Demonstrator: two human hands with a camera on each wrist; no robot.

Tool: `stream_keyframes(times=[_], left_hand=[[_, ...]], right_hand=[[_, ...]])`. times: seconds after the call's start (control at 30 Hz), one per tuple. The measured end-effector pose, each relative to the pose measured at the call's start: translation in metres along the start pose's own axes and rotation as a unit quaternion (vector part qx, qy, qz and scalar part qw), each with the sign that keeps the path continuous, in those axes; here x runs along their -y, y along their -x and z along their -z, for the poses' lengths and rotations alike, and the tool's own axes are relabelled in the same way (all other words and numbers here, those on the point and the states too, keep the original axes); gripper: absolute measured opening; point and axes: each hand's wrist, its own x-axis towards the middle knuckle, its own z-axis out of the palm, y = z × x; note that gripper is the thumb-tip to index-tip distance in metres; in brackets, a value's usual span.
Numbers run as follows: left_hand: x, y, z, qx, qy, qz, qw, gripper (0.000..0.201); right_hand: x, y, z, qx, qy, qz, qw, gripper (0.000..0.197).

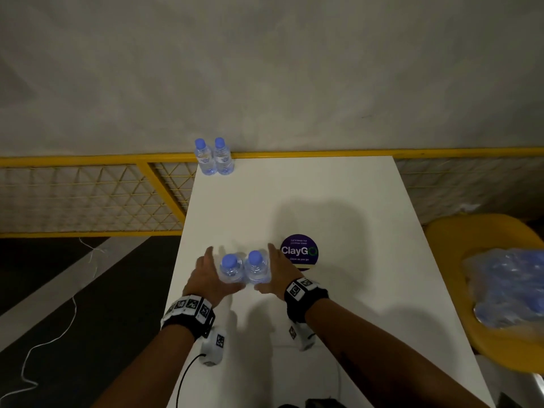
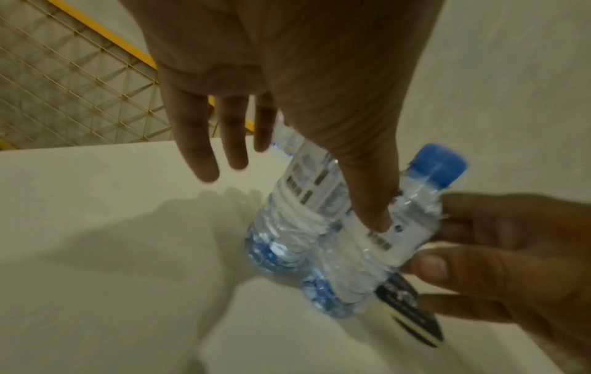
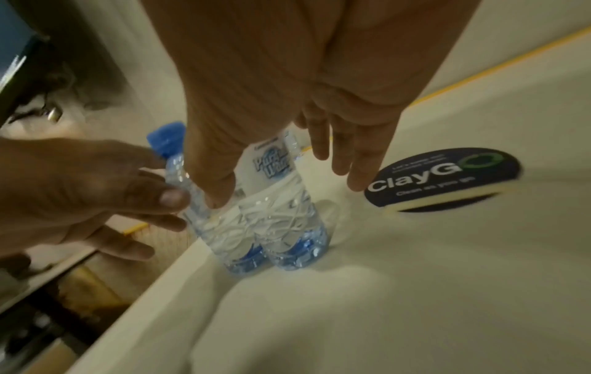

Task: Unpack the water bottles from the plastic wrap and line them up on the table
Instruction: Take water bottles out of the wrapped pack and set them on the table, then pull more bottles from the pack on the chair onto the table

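Note:
Two clear water bottles with blue caps, the left bottle (image 1: 231, 267) and the right bottle (image 1: 256, 265), stand side by side near the white table's (image 1: 323, 195) left edge. My left hand (image 1: 206, 273) lies against the left one and my right hand (image 1: 279, 269) against the right one. Fingers of both hands are straight. Each thumb (image 2: 374, 215) (image 3: 220, 187) touches a bottle's near side. Another bottle pair (image 1: 214, 157) stands at the far left corner. The plastic-wrapped pack (image 1: 506, 290) lies on a yellow chair (image 1: 459, 231) to the right.
A round dark ClayGo sticker (image 1: 298, 251) sits on the table just right of my right hand. A yellow mesh railing (image 1: 88, 195) runs behind and left of the table. A white cord (image 1: 70, 316) lies on the dark floor at left.

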Motion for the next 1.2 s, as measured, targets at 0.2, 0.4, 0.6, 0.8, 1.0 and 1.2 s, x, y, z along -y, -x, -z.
stream_keyframes(times=[0.2, 0.4, 0.6, 0.8, 1.0, 1.2], left_hand=[[-0.042, 0.088, -0.025, -0.133, 0.012, -0.224, 0.965, 0.048], [-0.162, 0.131, -0.160, 0.213, -0.065, -0.406, 0.886, 0.015], [-0.302, 0.199, -0.297, 0.341, -0.083, -0.430, 0.832, 0.039], [-0.398, 0.240, -0.378, 0.325, -0.026, -0.385, 0.863, 0.083], [-0.412, 0.252, -0.404, 0.233, 0.088, -0.284, 0.926, 0.075], [-0.410, 0.257, -0.423, 0.247, 0.089, -0.255, 0.931, 0.076]], right_hand=[[-0.091, 0.095, 0.047, -0.051, -0.119, -0.013, 0.992, 0.075], [-0.246, 0.241, 0.122, -0.209, -0.131, -0.145, 0.958, 0.023], [-0.388, 0.353, 0.206, -0.385, -0.189, -0.299, 0.853, 0.045], [-0.467, 0.366, 0.262, -0.445, -0.195, -0.323, 0.812, 0.066], [-0.492, 0.356, 0.266, -0.466, -0.186, -0.310, 0.808, 0.083], [-0.487, 0.349, 0.262, -0.488, -0.172, -0.292, 0.804, 0.093]])
